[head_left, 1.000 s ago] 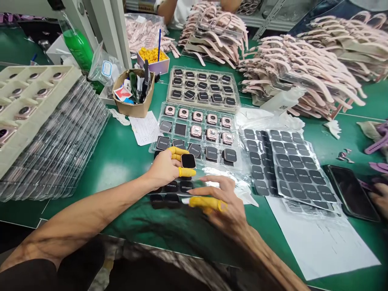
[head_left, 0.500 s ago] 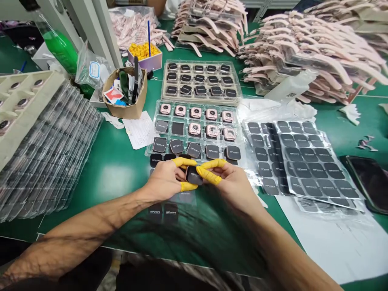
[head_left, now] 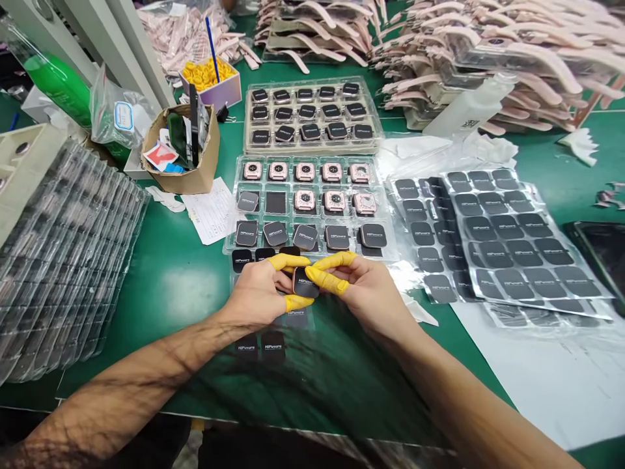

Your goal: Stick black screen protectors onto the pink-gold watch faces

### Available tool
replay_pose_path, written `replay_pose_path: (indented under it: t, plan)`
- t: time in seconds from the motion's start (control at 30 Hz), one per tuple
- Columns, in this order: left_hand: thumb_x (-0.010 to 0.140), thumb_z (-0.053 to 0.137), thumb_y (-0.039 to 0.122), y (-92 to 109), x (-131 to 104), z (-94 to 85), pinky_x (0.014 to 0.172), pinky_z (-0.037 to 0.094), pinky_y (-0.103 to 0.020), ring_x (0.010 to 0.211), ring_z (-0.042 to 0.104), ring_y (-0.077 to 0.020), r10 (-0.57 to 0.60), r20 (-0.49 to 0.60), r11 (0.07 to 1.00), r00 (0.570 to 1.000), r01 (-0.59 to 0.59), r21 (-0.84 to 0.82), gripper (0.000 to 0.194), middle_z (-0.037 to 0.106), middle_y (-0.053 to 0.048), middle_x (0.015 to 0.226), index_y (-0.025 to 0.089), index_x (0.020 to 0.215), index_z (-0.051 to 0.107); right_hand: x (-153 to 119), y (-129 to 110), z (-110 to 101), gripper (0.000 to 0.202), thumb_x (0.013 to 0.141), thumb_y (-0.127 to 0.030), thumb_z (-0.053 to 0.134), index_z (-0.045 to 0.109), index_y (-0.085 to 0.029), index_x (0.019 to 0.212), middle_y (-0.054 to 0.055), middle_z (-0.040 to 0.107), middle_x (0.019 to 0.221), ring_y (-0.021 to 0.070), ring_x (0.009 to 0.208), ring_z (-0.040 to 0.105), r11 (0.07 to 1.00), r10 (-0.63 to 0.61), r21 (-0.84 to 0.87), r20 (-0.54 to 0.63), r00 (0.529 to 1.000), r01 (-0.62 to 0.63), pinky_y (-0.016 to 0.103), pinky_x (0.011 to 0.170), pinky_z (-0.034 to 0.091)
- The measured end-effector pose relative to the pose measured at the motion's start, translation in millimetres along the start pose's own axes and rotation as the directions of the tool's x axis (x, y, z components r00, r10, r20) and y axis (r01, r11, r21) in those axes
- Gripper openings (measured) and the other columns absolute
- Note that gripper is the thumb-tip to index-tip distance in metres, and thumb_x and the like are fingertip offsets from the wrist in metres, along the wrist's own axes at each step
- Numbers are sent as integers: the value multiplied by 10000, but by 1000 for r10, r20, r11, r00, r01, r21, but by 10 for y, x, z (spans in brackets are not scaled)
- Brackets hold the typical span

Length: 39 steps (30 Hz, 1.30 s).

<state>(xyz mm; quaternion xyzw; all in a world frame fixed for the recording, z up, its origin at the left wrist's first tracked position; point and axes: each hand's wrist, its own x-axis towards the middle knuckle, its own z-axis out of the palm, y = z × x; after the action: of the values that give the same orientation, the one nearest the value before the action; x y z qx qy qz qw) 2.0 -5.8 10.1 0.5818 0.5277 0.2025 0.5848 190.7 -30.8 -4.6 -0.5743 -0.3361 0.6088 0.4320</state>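
Observation:
My left hand (head_left: 257,288) grips a square watch case (head_left: 303,284) by its edges, its dark "HiFuture" face turned up. My right hand (head_left: 374,294) is closed on the right side of the same watch case, thumb and forefinger at its upper right corner. Both hands wear yellow finger cots. Beneath them lies a clear sheet of black "HiFuture" film squares (head_left: 273,347), partly hidden. Just beyond is a clear plastic tray (head_left: 390,218) holding pink watch cases (head_left: 305,200), some face down with sensors up, others showing dark faces. One of its cells holds no case.
A second tray (head_left: 249,148) of dark-faced watches lies behind. Stacked trays (head_left: 78,260) rise at left, near a cardboard box (head_left: 200,166) and a box of yellow finger cots (head_left: 227,91). Film sheets (head_left: 517,228), a phone (head_left: 603,254) and a white bottle (head_left: 469,107) lie right; pink straps (head_left: 488,58) pile behind.
The view has shifted slightly, so the trays and boxes sit further left. Both hands keep hold of the watch case in nearly the same pose.

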Motion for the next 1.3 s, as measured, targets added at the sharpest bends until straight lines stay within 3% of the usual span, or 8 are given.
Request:
replay_pose_path:
  t: [0.43, 0.5, 0.63, 0.77, 0.9, 1.0, 1.13, 1.3]
  plan:
    - [663, 907, 247, -24, 20, -12, 767, 570, -327, 781, 755, -224, -13, 2, 1000, 1000, 13, 18, 552, 793, -10, 764, 212, 1200, 787, -60, 73, -32, 477, 695, -550, 924, 739, -242, 1009, 13, 726, 839, 171, 689, 685, 958, -187, -233, -62, 980, 168, 318, 633, 606]
    - [652, 924, 246, -48, 31, -8, 802, 587, -331, 826, 767, -231, -21, -7, 999, 1000, 21, -31, 538, 803, -20, 805, 215, 1170, 782, -135, 95, -86, 423, 836, -509, 825, 714, -275, 1170, 41, 703, 967, 177, 705, 683, 789, -459, -494, -78, 885, 366, 345, 628, 617]
    - [600, 963, 203, -80, 50, -10, 808, 606, -314, 798, 760, -200, -30, 14, 977, 999, 32, -209, 613, 782, -4, 788, 213, 1174, 750, -202, 196, -172, 441, 959, -497, 684, 664, -399, 1388, 124, 603, 1418, 333, 1252, 648, 118, -735, -761, 365, 571, 638, 533, 1010, 594]
    - [515, 1009, 148, -61, 48, 7, 752, 606, -263, 740, 740, -152, -56, 11, 927, 998, 56, -371, 643, 772, -5, 815, 170, 1090, 722, -126, 259, -212, 437, 996, -523, 598, 647, -454, 1425, 106, 451, 1670, 440, 1461, 458, -142, -665, -856, 455, 592, 498, 678, 1090, 452]
    - [481, 1022, 134, -33, -15, 6, 773, 631, -273, 756, 750, -149, -33, -29, 862, 999, 13, -507, 724, 778, -19, 894, 167, 1124, 691, -142, 264, -189, 424, 1001, -372, 616, 666, -302, 1416, 185, 620, 1499, 386, 1312, 612, -6, -775, -884, 300, 557, 467, 591, 1015, 538]
    - [562, 1015, 264, 30, 0, -142, 836, 649, -302, 842, 764, -151, 35, -188, 811, 982, -138, -569, 703, 770, -52, 1129, 207, 1169, 665, -229, 268, -63, 396, 1010, -359, 593, 683, -301, 1391, 122, 746, 1307, 270, 1132, 732, 20, -684, -679, 526, 506, 734, 421, 922, 629]
    - [654, 987, 380, 294, 368, -531, 1086, 585, -434, 1316, 660, -288, 371, -267, 928, 889, -366, 72, 630, 618, -110, 1492, 225, 1194, 702, -243, 296, 75, 346, 1031, -437, 552, 740, -291, 1282, 110, 712, 1419, 263, 1333, 671, -136, -539, -572, 728, 424, 809, 444, 1100, 583]
    - [773, 917, 489, 633, 973, -801, 1247, 391, -577, 1526, 415, -430, 362, -69, 583, 930, -168, 795, 579, 542, -165, 1563, 148, 1214, 758, -157, 382, 51, 395, 1066, -438, 491, 716, -200, 1287, 167, 686, 1437, 309, 1374, 635, -142, -513, -551, 751, 415, 822, 527, 1122, 551]
